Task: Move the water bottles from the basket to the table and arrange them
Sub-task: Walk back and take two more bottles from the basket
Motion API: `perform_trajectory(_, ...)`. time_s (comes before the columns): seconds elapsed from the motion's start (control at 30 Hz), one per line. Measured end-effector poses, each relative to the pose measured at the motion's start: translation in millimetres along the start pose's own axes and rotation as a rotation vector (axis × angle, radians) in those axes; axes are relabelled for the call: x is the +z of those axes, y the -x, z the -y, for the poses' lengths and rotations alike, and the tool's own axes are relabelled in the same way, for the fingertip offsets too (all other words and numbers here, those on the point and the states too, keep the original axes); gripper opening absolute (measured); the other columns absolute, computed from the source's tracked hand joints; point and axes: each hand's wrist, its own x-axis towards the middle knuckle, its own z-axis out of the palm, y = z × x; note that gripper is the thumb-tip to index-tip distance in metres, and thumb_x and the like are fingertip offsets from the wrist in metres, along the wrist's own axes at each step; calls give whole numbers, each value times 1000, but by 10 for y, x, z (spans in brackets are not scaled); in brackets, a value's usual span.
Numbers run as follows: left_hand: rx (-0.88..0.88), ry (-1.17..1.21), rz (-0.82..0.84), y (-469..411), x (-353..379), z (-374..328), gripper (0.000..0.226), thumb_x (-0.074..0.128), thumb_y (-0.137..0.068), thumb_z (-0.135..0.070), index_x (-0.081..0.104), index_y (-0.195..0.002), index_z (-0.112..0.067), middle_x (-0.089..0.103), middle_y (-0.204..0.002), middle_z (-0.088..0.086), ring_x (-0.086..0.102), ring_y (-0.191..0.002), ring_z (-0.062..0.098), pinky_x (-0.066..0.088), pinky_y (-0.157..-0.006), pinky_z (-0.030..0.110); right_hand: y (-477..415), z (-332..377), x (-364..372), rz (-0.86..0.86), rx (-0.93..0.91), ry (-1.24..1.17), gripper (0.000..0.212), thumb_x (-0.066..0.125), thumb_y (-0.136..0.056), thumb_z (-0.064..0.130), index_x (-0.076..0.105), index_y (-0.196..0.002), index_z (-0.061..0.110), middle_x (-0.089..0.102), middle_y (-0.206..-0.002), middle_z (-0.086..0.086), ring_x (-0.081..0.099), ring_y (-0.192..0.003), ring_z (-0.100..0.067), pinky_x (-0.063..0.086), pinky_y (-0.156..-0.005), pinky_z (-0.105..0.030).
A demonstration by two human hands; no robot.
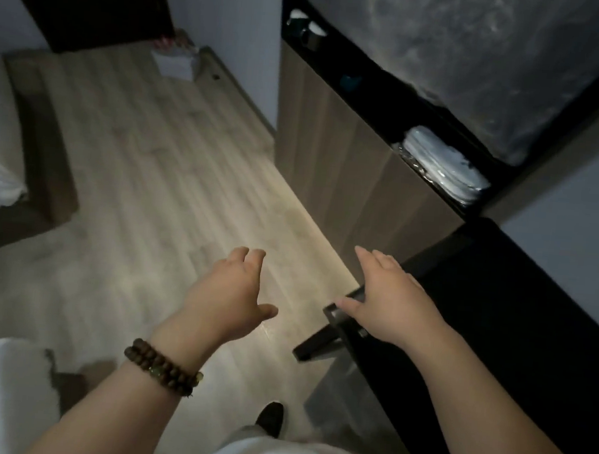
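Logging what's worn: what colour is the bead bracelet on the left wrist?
The bead bracelet is dark brown, seen best in the head view.

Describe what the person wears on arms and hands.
No sleeves or gloves show. The left hand and right hand bear no visible rings. The left wrist carries a bracelet of dark brown round beads, wound twice, with one paler amber bead.
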Motion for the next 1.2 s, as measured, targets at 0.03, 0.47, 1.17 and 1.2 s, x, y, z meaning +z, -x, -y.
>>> perform_trajectory(0.03,-23,18,-6,-77,-74,136,94,75,-87,-52,22,-160,-21,29,-163,1,43,-142,25,46,-110,41,-164,139,6,1,-20,12,96,64,-93,58,10,-164,23,20,-169,-5,15,-157,-24,24,-124,-51)
perform_trajectory(0.47,-183,43,-68,-1818,-1188,1706,89,73,-89,-51,26,-159,-21,36,-159,0,48,-137,23,50,-106,41,-2720,1746,-199,47,-196,-32,91,60,-95,57,13,-164,21,24,-168,-5,21,-155,-23,29,-123,-44)
perform_trajectory(1.17,-307,171,-150,-4786,-4012,5012,81,71,-92,-49,30,-158,-26,38,-160,-2,45,-141,18,41,-115,37,-6817,5304,-1300,29,-345,7,76,56,-100,51,23,-161,18,34,-162,-10,38,-147,-28,40,-114,-43)
perform_trajectory(1.2,-295,167,-140,-4944,-4156,5175,81,70,-92,-49,30,-158,-26,37,-160,-2,44,-142,18,41,-115,37,-6979,5466,-1343,31,-331,-5,77,57,-99,51,24,-161,18,36,-161,-10,41,-145,-29,41,-113,-43)
